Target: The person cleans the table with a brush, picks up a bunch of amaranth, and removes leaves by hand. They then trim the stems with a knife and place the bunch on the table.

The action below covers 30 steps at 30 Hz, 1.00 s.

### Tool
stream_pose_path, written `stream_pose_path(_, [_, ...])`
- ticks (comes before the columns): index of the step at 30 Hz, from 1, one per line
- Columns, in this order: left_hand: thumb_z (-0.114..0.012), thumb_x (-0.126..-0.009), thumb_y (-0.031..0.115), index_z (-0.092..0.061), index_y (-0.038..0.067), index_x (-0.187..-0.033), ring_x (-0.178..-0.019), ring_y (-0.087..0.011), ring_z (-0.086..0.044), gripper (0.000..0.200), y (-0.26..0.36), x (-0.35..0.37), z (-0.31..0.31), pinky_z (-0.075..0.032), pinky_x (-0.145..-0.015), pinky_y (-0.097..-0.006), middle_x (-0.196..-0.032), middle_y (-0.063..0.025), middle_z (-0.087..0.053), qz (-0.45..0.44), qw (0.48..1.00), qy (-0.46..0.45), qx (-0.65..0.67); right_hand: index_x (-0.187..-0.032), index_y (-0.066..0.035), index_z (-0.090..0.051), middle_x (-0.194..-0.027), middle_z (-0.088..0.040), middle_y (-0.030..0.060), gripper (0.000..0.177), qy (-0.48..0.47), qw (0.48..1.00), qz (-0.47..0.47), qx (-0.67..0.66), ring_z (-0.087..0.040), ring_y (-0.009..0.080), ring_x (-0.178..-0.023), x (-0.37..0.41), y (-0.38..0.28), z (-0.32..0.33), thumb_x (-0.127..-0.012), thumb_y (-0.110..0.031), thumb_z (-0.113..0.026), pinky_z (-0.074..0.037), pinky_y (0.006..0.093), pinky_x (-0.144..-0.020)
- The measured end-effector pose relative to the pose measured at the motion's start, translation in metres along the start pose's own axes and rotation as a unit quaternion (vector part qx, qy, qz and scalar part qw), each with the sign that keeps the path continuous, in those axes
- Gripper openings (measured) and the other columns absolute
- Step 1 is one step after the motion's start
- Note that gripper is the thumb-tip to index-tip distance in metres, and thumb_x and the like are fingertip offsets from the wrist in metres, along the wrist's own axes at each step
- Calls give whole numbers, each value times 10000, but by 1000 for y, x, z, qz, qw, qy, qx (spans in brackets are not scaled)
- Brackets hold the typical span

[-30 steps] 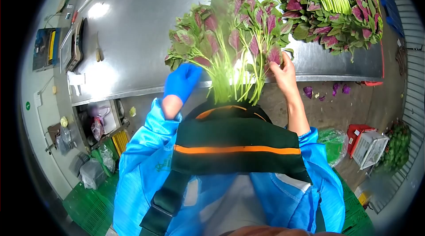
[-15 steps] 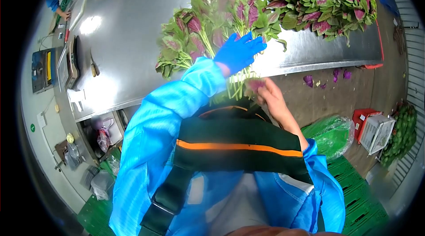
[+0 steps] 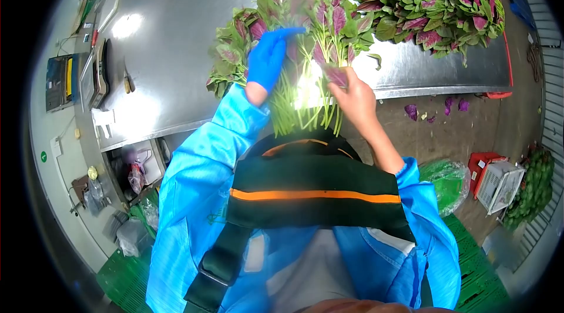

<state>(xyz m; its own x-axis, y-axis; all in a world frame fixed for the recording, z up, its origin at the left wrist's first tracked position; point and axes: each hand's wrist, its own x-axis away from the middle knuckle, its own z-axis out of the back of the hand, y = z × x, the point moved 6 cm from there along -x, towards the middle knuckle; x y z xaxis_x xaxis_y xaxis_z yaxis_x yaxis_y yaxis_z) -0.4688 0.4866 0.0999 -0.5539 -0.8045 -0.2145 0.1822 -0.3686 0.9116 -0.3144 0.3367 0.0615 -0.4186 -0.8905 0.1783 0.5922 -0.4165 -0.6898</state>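
Loose amaranth stalks point(image 3: 282, 101) with green and purple leaves lie at the near edge of the metal table, cut ends toward me. My left hand point(image 3: 267, 61), in a blue glove, is over the left part of these stalks, its fingers stretched out to the right; whether it touches them is hard to tell. Bare and closed, my right hand point(image 3: 356, 100) pinches a purple amaranth leaf point(image 3: 336, 75) at the right side of the stems.
A big pile of amaranth point(image 3: 423, 4) sits at the table's point(image 3: 170, 49) far right. A knife point(image 3: 127, 82) and a scale point(image 3: 100, 75) are on the left. Green crates point(image 3: 470, 266) and a red basket point(image 3: 483, 157) stand on the floor to the right.
My left hand has moved left and drawn back from the middle of the stalks, uncovering their stems. My right hand has risen slightly toward the leaves, still holding the purple leaf.
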Motion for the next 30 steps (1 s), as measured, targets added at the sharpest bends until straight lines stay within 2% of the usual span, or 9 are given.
stream_pose_path(5, [-446, -915, 41, -673, 171, -1162, -996, -271, -620, 359, 5, 14, -12, -480, -889, -353, -1077, -114, -654, 17, 998, -22, -49, -994, -41, -610, -821, -669, 192, 296, -20, 998, 8, 57, -657, 365, -780, -6, 7, -18, -802, -258, -672, -519, 414, -681])
stream_pose_path(7, [-464, -900, 46, -665, 168, -1171, -996, -276, -618, 359, 4, 13, -20, -482, -891, -367, -1099, -116, -650, 24, 999, -41, -24, -1093, -20, -629, -900, -698, 121, 279, -9, 988, -6, -153, -659, 176, -816, -8, 28, -19, -844, -145, -620, -509, 301, -750])
stream_pose_path(9, [-474, -929, 102, -641, 129, -1210, -1006, -235, -619, 327, 7, 4, -28, -476, -892, -358, -1117, -109, -648, -34, 996, -68, -41, -1133, -8, -628, -925, -685, 68, 297, -23, 948, -23, -316, -625, 135, -846, -7, 33, -7, -854, -107, -603, -499, 286, -780])
stream_pose_path(13, [-546, -872, 151, -594, 190, -1264, -1137, -276, -552, 396, -6, -5, -82, -443, -922, -431, -1267, -74, -584, -223, 936, -161, -218, -1205, -30, -560, -821, -653, 12, 326, -111, 880, -85, -454, -532, 55, -659, 1, 33, -6, -886, -98, -566, -417, 210, -581])
stream_pose_path(16, [-602, -847, 244, -460, 308, -1390, -1360, -251, -370, 565, -23, 9, -118, -331, -1048, -528, -1467, 11, -422, -217, 842, -299, -394, -1166, -41, -556, -741, -607, -17, 268, -124, 909, -47, -396, -478, 41, -579, 13, 30, -21, -906, -103, -569, -350, 201, -503])
stream_pose_path(19, [-580, -884, 312, -426, 313, -1411, -1361, -240, -372, 549, -34, 12, -126, -323, -1057, -504, -1482, 9, -404, -208, 830, -278, -436, -1052, -48, -541, -683, -545, -24, 166, -178, 925, -28, -334, -453, 49, -541, 29, 27, -17, -896, -83, -587, -336, 207, -486])
stream_pose_path(24, [-566, -898, 348, -417, 285, -1419, -1352, -240, -382, 546, -32, 11, -128, -325, -1052, -484, -1478, -8, -408, -198, 818, -285, -459, -1008, -59, -524, -638, -479, -41, 150, -321, 755, -164, -547, -409, 45, -508, 61, 19, 25, -876, -64, -595, -309, 212, -455])
stream_pose_path(26, [-554, -908, 290, -450, 257, -1401, -1339, -257, -398, 505, -30, 9, -128, -338, -1044, -482, -1447, -24, -449, -190, 833, -277, -439, -1088, -46, -536, -693, -508, -22, 242, -212, 821, -126, -515, -433, 47, -535, 48, 43, 46, -857, -70, -605, -332, 204, -467])
stream_pose_path(30, [-504, -898, 109, -566, 194, -1299, -1185, -304, -540, 415, -30, -17, -95, -433, -964, -433, -1299, -92, -568, -76, 986, -144, -17, -1215, 8, -541, -928, -665, 69, 416, -82, 938, -33, -335, -624, 161, -817, 10, 37, 46, -841, -135, -650, -498, 284, -700])
